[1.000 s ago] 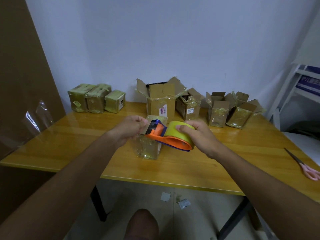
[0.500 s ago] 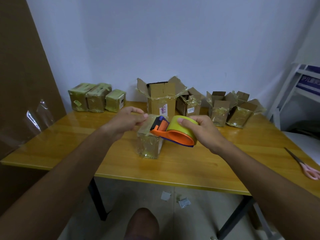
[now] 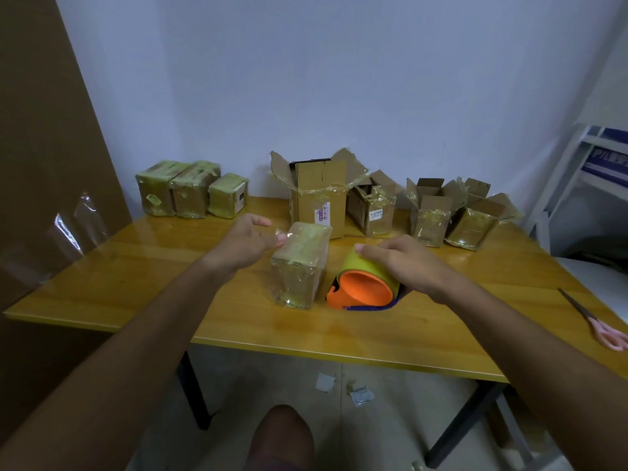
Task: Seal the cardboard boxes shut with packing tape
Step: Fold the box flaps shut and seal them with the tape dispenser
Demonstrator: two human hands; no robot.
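Since half a second ago the tape dispenser [image 3: 365, 283] has come off the top of the taped box [image 3: 300, 265] and now sits on the tabletop [image 3: 424, 338] just right of that box, orange side facing the camera, yellow tape roll on top. Right hand [image 3: 404, 263] rests over the roll, fingers curved around it, fingertip at its far edge. Left hand [image 3: 244, 241] has drawn back to the box's left, fingers loosely extended, holding nothing; fingertips at or just short of the box's upper left edge, contact not clear. Taped box stands upright near the tabletop's middle, wrapped in glossy tape, flaps closed. Behind it, against the wall: a tall open box [image 3: 319, 195] with flaps up, then three smaller open boxes [image 3: 373, 212] [image 3: 430, 215] [image 3: 474, 222] farther right of it. Far left of the taped box, at the tabletop's back edge, three sealed boxes [image 3: 190, 193] in a touching row. Pink-handled scissors [image 3: 598, 321] lie well right of the taped box, near the tabletop's right edge. Paper scraps [image 3: 343, 389] on the floor below.
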